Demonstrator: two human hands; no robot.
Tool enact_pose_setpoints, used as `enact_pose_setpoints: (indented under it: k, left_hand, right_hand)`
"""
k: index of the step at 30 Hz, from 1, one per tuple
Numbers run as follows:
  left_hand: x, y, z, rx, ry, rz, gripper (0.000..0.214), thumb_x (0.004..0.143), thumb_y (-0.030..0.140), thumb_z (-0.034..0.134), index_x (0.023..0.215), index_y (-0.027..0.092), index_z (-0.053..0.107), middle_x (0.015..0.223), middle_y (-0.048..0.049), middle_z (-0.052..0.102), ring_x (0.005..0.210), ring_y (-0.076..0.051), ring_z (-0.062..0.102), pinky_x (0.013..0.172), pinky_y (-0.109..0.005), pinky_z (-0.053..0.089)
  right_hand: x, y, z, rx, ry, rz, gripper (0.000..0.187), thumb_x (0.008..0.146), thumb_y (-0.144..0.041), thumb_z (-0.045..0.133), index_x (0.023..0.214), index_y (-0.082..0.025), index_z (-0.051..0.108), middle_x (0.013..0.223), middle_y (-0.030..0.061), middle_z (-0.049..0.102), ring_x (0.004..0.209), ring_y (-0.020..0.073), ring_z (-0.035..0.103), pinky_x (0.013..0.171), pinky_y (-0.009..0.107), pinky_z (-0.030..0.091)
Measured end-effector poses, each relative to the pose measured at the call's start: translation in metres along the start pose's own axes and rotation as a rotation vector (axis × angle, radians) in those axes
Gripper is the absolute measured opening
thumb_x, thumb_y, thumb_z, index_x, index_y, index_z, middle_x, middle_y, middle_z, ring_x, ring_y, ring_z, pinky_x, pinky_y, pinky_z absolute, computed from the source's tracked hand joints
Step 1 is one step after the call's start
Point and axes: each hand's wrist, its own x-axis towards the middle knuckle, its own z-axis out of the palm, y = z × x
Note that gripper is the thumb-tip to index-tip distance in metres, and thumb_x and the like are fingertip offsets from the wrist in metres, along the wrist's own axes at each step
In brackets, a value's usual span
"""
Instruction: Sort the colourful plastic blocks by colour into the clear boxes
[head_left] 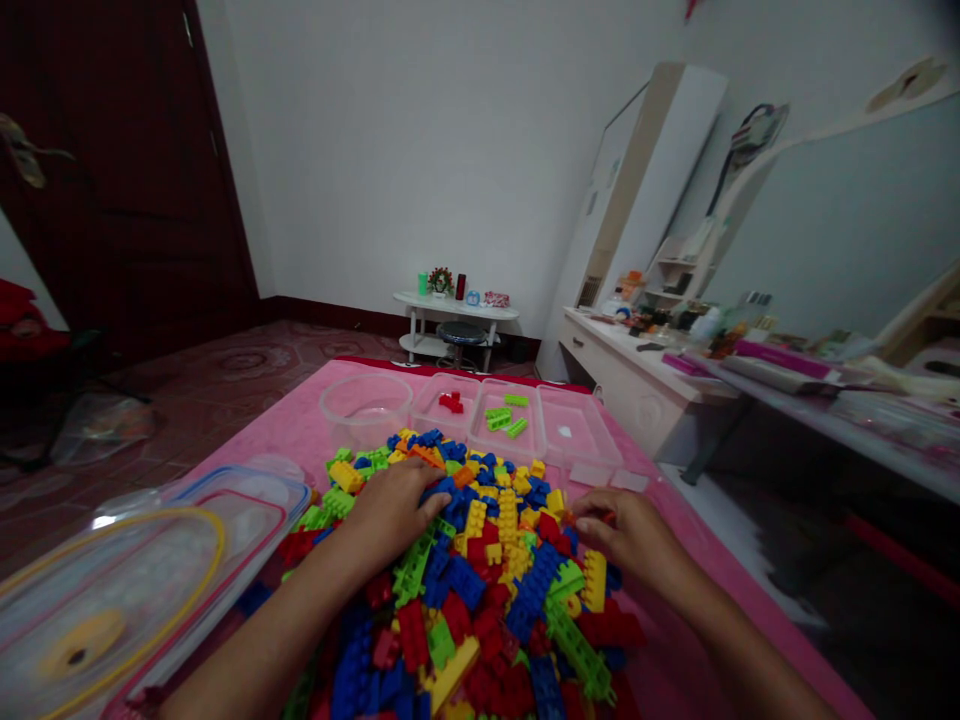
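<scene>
A big heap of red, blue, yellow and green plastic bricks point(487, 560) lies on a pink cloth point(300, 425). My left hand point(394, 505) rests palm down on the heap's left side, fingers spread over blue and green bricks. My right hand point(626, 530) sits at the heap's right edge with fingers curled on a small red brick point(606, 517). Beyond the heap stands a row of clear containers: a round bowl point(365, 408), a tray with red bricks point(451, 402), a tray with green bricks point(506, 415) and a nearly empty tray point(574, 432).
Clear lids point(135, 570) with coloured rims lie at the left on the cloth. A low white desk point(637, 375) with clutter runs along the right. A small white table point(454, 315) and a stool stand by the far wall. A dark door point(127, 180) is at the left.
</scene>
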Motion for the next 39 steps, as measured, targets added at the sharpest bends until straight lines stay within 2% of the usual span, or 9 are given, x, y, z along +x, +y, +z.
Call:
enact_pose_setpoints:
  k: [6,11,15,20,22,25,29,34,39]
  left_hand:
    - [-0.002,0.004,-0.003,0.018,-0.005,-0.003,0.035,0.086,0.038,0.048,0.112,0.021,0.065,0.108,-0.0094,0.066,0.103,-0.023,0.059,0.09,-0.032,0.044]
    - [-0.002,0.004,-0.002,0.016,0.0,-0.001,0.036,0.086,0.037,0.048,0.112,0.02,0.065,0.108,-0.0103,0.066,0.102,-0.024,0.06,0.089,-0.033,0.044]
    - [-0.001,0.004,-0.001,0.019,0.013,0.001,0.036,0.086,0.037,0.047,0.112,0.02,0.065,0.109,-0.0108,0.065,0.102,-0.024,0.06,0.088,-0.034,0.044]
    - [0.0,0.002,0.002,0.018,0.015,0.01,0.038,0.087,0.038,0.047,0.114,0.019,0.064,0.111,-0.012,0.065,0.103,-0.024,0.06,0.09,-0.034,0.044]
    - [-0.001,0.002,0.002,0.019,0.019,0.011,0.039,0.087,0.038,0.047,0.116,0.018,0.064,0.111,-0.0123,0.065,0.104,-0.025,0.06,0.091,-0.035,0.044]
    - [-0.001,0.003,0.0,0.012,0.013,0.011,0.038,0.086,0.037,0.048,0.114,0.018,0.064,0.109,-0.0121,0.065,0.103,-0.025,0.06,0.09,-0.035,0.044]
    - [-0.002,0.007,-0.004,0.005,0.011,0.011,0.033,0.085,0.036,0.048,0.108,0.02,0.067,0.105,-0.0107,0.066,0.101,-0.025,0.061,0.088,-0.035,0.045]
    - [-0.003,0.007,-0.004,0.015,0.012,0.009,0.031,0.085,0.037,0.049,0.106,0.022,0.067,0.104,-0.0094,0.067,0.1,-0.024,0.061,0.087,-0.034,0.045]
    - [-0.002,0.004,0.0,0.041,0.022,0.007,0.032,0.085,0.039,0.049,0.104,0.022,0.067,0.104,-0.0095,0.067,0.098,-0.024,0.062,0.086,-0.034,0.045]
  right_hand:
    - [-0.001,0.001,-0.004,0.003,-0.031,0.026,0.022,0.074,-0.028,0.055,0.084,-0.017,0.071,0.076,0.0035,0.072,0.069,0.0186,0.063,0.06,0.025,0.041]
    - [0.01,-0.012,-0.029,-0.22,0.04,0.089,0.034,0.078,-0.049,0.053,0.071,-0.021,0.071,0.071,0.0049,0.071,0.067,0.0201,0.063,0.058,0.027,0.041]
    - [0.041,-0.01,-0.033,-0.287,0.139,0.051,0.041,0.077,-0.05,0.056,0.102,-0.02,0.069,0.109,0.0084,0.069,0.1,0.025,0.062,0.082,0.031,0.045]
    - [0.081,0.005,-0.017,-0.292,-0.03,0.066,0.078,0.076,-0.061,0.054,0.133,-0.008,0.047,0.136,0.0191,0.049,0.123,0.0309,0.048,0.101,0.039,0.035]
    - [0.091,0.008,-0.014,-0.256,-0.095,0.088,0.076,0.078,-0.066,0.047,0.126,-0.008,0.054,0.13,0.0201,0.054,0.117,0.0317,0.052,0.098,0.04,0.037]
    - [0.098,0.01,-0.014,-0.203,-0.139,0.07,0.069,0.082,-0.07,0.034,0.097,-0.012,0.068,0.105,0.0155,0.068,0.097,0.0279,0.062,0.086,0.035,0.043]
    - [0.098,0.01,-0.017,-0.172,-0.135,0.044,0.071,0.085,-0.069,0.023,0.078,-0.014,0.068,0.086,0.0102,0.07,0.081,0.0224,0.063,0.076,0.03,0.045]
    - [0.095,0.006,-0.012,-0.169,-0.121,0.029,0.065,0.087,-0.063,0.027,0.078,-0.014,0.068,0.088,0.0127,0.07,0.082,0.0238,0.063,0.076,0.033,0.045]
    - [0.074,-0.033,-0.01,-0.002,0.156,-0.112,0.046,0.079,-0.047,0.054,0.109,-0.014,0.065,0.113,0.0131,0.065,0.102,0.0244,0.061,0.087,0.033,0.045]
